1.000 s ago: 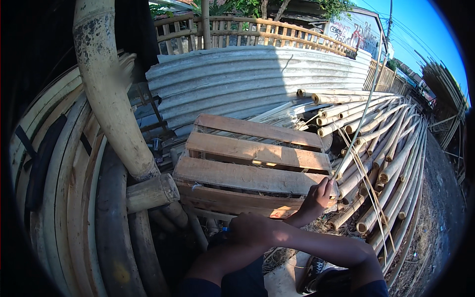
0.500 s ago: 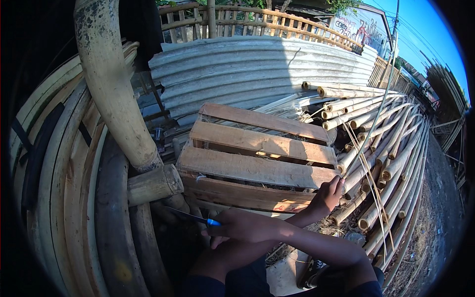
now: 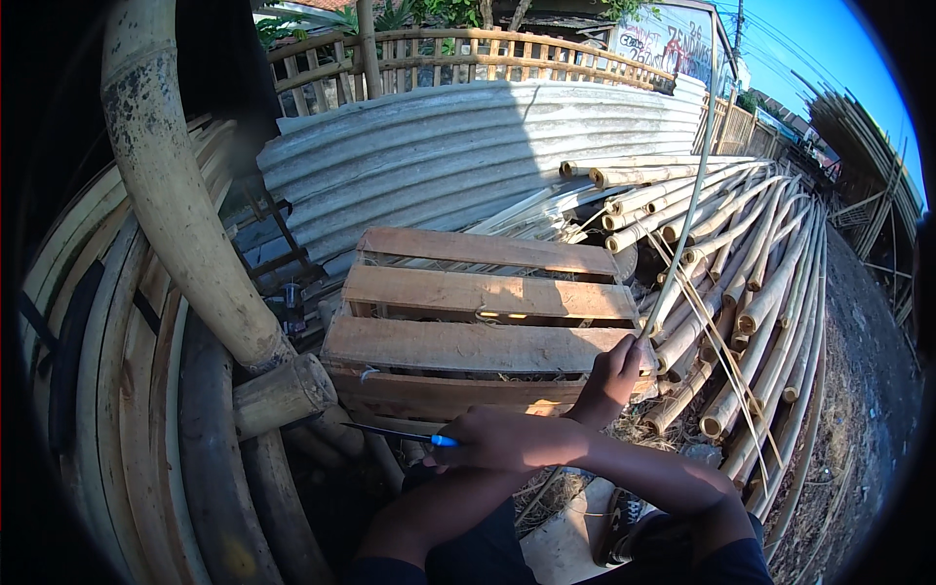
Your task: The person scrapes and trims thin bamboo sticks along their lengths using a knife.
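Note:
My forearms cross in front of me, the right one lying over the left. My left hand (image 3: 616, 375), reaching across to the right, is closed around a long thin bamboo strip (image 3: 694, 195) that rises up and away from it. Closed on the blue handle of a knife (image 3: 444, 441) is my right hand (image 3: 502, 439); the dark, narrow blade points left. The right forearm hides part of the left one. Beyond both hands stands a slatted wooden crate (image 3: 478, 346), with my left hand by its near right corner.
Bamboo poles (image 3: 751, 312) lie piled on the right. A thick upright bamboo post (image 3: 161, 185) and a short bamboo crosspiece (image 3: 283, 398) stand at left, beside long curved split lengths (image 3: 136, 390). Corrugated sheeting (image 3: 409, 146) and a bamboo fence (image 3: 468, 47) close the back.
The view has shifted, so the crate and poles sit further left. The bamboo strip stands more upright. My right hand and knife appear slightly further right, with more of the blade clear against the dark.

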The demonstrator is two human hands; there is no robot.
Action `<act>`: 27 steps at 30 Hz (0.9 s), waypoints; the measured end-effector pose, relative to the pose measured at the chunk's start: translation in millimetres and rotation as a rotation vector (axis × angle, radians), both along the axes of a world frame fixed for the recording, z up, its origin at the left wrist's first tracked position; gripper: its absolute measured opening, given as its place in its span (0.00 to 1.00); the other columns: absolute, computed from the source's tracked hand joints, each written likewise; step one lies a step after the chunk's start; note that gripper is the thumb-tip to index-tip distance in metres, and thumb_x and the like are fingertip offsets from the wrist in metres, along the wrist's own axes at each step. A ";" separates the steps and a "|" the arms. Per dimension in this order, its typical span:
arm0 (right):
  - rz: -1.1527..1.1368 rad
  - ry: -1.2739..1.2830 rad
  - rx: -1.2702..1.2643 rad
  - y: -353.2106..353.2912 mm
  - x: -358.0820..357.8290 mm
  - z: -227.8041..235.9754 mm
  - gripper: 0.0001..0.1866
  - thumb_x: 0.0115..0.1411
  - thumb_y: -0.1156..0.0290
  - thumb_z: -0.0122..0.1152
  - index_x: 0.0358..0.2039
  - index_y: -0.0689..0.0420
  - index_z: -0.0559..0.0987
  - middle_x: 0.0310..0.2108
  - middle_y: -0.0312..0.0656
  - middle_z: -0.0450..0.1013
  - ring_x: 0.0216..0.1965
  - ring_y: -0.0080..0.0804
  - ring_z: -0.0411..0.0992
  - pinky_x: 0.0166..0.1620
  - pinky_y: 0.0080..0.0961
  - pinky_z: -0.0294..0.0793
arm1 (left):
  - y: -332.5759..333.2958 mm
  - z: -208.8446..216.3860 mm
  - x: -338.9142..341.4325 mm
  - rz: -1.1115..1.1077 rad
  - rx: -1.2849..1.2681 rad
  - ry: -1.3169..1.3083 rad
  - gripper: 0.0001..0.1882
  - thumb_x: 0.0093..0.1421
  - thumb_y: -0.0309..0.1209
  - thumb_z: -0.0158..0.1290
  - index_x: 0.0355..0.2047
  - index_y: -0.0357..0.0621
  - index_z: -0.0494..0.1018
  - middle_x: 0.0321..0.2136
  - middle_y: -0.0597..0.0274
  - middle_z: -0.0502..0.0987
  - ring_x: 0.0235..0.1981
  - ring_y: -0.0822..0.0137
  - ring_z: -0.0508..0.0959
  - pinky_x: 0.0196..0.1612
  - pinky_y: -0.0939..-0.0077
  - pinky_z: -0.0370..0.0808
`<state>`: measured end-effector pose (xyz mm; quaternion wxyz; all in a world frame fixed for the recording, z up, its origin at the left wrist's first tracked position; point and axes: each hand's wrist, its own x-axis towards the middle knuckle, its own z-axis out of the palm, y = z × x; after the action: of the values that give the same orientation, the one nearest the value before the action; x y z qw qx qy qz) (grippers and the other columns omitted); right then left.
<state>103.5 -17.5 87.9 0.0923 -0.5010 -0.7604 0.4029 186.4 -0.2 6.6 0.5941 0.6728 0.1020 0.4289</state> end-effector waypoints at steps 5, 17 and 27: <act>-0.287 -0.473 0.220 -9.9 12.9 32.9 0.22 0.62 0.54 0.50 0.30 0.64 0.77 0.23 0.52 0.74 0.29 0.53 0.74 0.36 0.41 0.73 | -1.3 -10.3 4.3 -0.090 0.042 -0.055 0.15 0.67 0.35 0.39 0.26 0.40 0.62 0.15 0.67 0.60 0.17 0.76 0.61 0.22 0.79 0.60; 0.035 -0.021 0.262 -2.7 12.2 7.9 0.17 0.62 0.61 0.50 0.31 0.65 0.76 0.19 0.53 0.73 0.24 0.52 0.73 0.32 0.40 0.72 | -12.4 -7.5 2.8 -0.143 -0.204 0.032 0.17 0.66 0.39 0.41 0.24 0.41 0.63 0.15 0.66 0.62 0.16 0.74 0.61 0.22 0.77 0.61; 0.010 0.108 0.204 1.9 -18.2 -4.2 0.22 0.60 0.55 0.50 0.32 0.65 0.77 0.25 0.54 0.74 0.31 0.52 0.74 0.34 0.38 0.72 | -14.0 -9.8 14.5 -0.152 -0.186 0.003 0.16 0.68 0.35 0.40 0.25 0.40 0.61 0.17 0.69 0.60 0.17 0.80 0.59 0.20 0.81 0.59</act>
<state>85.3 -15.6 83.6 0.1815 -0.4629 -0.7939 0.3501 200.9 -14.3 -3.2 0.6847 0.6211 0.0910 0.3704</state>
